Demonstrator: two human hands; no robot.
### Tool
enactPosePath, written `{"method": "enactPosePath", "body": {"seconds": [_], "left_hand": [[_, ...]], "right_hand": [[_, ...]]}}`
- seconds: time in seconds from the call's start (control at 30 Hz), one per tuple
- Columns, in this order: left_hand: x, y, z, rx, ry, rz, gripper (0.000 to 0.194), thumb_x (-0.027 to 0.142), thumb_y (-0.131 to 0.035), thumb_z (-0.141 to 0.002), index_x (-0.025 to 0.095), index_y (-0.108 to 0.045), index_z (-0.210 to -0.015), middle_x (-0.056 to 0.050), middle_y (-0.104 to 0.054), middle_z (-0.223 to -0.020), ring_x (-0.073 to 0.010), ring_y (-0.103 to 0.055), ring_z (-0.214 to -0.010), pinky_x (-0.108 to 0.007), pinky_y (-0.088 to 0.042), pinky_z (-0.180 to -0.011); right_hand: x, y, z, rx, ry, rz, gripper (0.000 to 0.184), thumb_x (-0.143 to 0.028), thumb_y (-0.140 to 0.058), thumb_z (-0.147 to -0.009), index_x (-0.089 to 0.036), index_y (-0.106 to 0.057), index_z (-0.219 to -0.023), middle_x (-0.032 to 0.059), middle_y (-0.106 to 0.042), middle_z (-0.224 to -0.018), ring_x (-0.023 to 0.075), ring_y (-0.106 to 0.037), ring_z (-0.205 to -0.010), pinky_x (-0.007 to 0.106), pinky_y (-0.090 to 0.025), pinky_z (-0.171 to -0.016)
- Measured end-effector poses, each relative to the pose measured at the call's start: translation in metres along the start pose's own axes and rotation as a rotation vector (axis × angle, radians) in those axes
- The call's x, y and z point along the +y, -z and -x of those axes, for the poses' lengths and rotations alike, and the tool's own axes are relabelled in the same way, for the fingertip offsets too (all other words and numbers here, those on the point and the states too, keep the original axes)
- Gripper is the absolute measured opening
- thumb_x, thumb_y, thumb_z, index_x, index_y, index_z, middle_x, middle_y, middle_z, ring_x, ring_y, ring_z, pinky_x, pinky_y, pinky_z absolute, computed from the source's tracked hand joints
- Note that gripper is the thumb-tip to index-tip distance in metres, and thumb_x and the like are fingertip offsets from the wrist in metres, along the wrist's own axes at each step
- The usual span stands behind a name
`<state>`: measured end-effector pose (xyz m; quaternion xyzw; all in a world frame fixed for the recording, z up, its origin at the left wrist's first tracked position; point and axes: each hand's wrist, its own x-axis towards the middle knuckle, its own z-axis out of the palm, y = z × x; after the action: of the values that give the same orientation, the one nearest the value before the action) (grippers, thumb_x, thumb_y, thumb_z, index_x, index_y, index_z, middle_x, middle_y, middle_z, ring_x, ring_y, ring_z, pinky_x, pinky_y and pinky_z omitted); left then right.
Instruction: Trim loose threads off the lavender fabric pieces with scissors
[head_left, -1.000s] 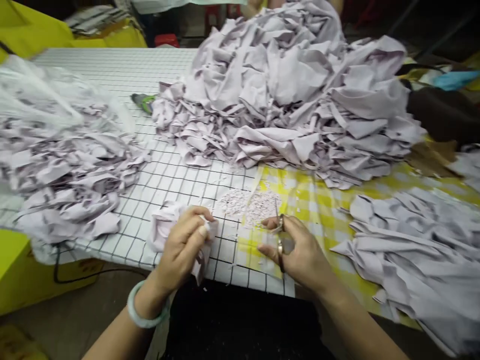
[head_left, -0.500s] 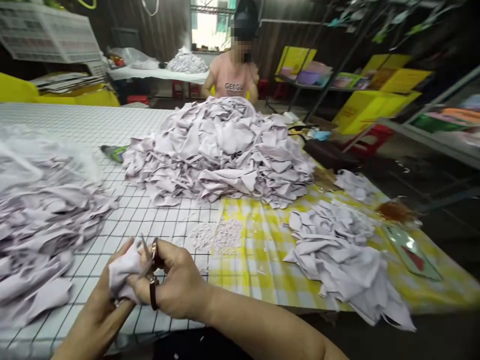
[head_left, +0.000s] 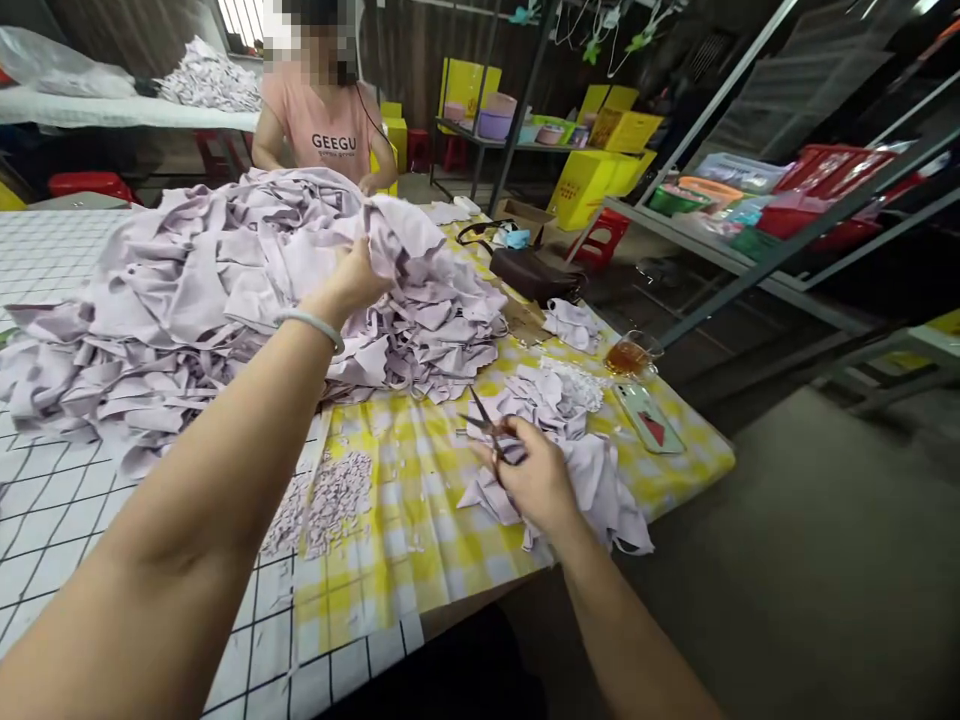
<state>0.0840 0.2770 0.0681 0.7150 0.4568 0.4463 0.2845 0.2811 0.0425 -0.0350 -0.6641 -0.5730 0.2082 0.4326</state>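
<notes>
My left hand (head_left: 357,280), with a pale band on its wrist, reaches to the right side of the large heap of pale lilac fabric pieces (head_left: 247,250). Its fingers are closed on a fabric piece (head_left: 405,230) at the top; the fingertips are partly hidden by cloth. In my right hand (head_left: 541,480) are small dark-handled scissors (head_left: 486,424), blades parted and pointing up and left. That hand hovers over a smaller pile of lilac fabric pieces (head_left: 600,480). Tiny fabric snippets (head_left: 337,500) lie scattered between my arms.
A yellow checked cloth (head_left: 420,560) covers the table's right part. On it are a phone (head_left: 649,418), a glass of amber liquid (head_left: 630,358) and a dark bag (head_left: 536,272). A person (head_left: 322,120) is behind the heap. Metal shelving (head_left: 720,240) with baskets stands right.
My view has swung right. My left hand has left the piece it held near the scissors and now grips cloth on the heap. My right hand has moved right with the scissors.
</notes>
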Motion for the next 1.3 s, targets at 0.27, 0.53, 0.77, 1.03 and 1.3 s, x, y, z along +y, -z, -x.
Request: {"method": "enactPosePath", "body": {"seconds": [0.27, 0.53, 0.77, 1.03, 1.3], "left_hand": [[0.000, -0.065, 0.124, -0.157, 0.093, 0.019, 0.014, 0.027, -0.065, -0.090, 0.013, -0.068, -0.092, -0.010, -0.065, -0.099, -0.0223, -0.065, -0.095, -0.036, -0.054, -0.087], [-0.015, -0.046, 0.221, -0.951, 0.779, 0.629, 0.045, 0.058, -0.065, -0.084, 0.016, -0.061, -0.071, 0.000, -0.058, -0.063, -0.0109, -0.051, -0.056, -0.023, -0.042, -0.053], [-0.031, -0.041, 0.245, -0.680, 0.624, 0.273, 0.031, 0.043, -0.057, -0.090, 0.017, -0.057, -0.074, 0.000, -0.056, -0.059, -0.0099, -0.051, -0.049, -0.021, -0.039, -0.047], [-0.035, -0.052, 0.231, -0.357, 0.339, -0.012, 0.009, 0.023, -0.061, -0.085, 0.018, -0.063, -0.092, -0.007, -0.062, -0.089, -0.0222, -0.061, -0.084, -0.037, -0.052, -0.079], [-0.010, -0.113, 0.245, -0.526, -0.232, -0.335, 0.070, 0.021, -0.071, -0.080, 0.023, -0.047, -0.146, -0.018, -0.047, -0.146, -0.0377, -0.050, -0.127, -0.056, -0.046, -0.100]], "right_hand": [[0.046, 0.060, 0.009, 0.009, 0.094, 0.263, 0.016, -0.013, -0.062, -0.073, -0.024, -0.058, -0.084, 0.0056, -0.065, -0.086, 0.0258, -0.062, -0.083, 0.040, -0.051, -0.077], [-0.017, -0.043, 0.083, -0.151, 0.488, -0.200, 0.021, -0.005, -0.054, -0.086, -0.025, -0.053, -0.092, 0.0056, -0.073, -0.097, 0.0212, -0.068, -0.092, 0.038, -0.056, -0.085], [0.037, -0.019, 0.066, -0.091, 0.369, -0.013, 0.022, -0.015, -0.065, -0.085, -0.024, -0.057, -0.103, 0.0115, -0.072, -0.110, 0.0280, -0.067, -0.108, 0.045, -0.054, -0.095], [0.091, 0.031, -0.014, 0.057, 0.157, 0.219, 0.028, -0.040, -0.069, -0.085, -0.023, -0.056, -0.105, 0.0115, -0.072, -0.107, 0.0285, -0.068, -0.102, 0.042, -0.052, -0.093], [0.108, 0.061, -0.036, -0.034, 0.171, 0.310, 0.023, -0.020, -0.071, -0.075, -0.023, -0.053, -0.089, 0.0070, -0.069, -0.095, 0.0255, -0.065, -0.092, 0.038, -0.052, -0.085]]}}
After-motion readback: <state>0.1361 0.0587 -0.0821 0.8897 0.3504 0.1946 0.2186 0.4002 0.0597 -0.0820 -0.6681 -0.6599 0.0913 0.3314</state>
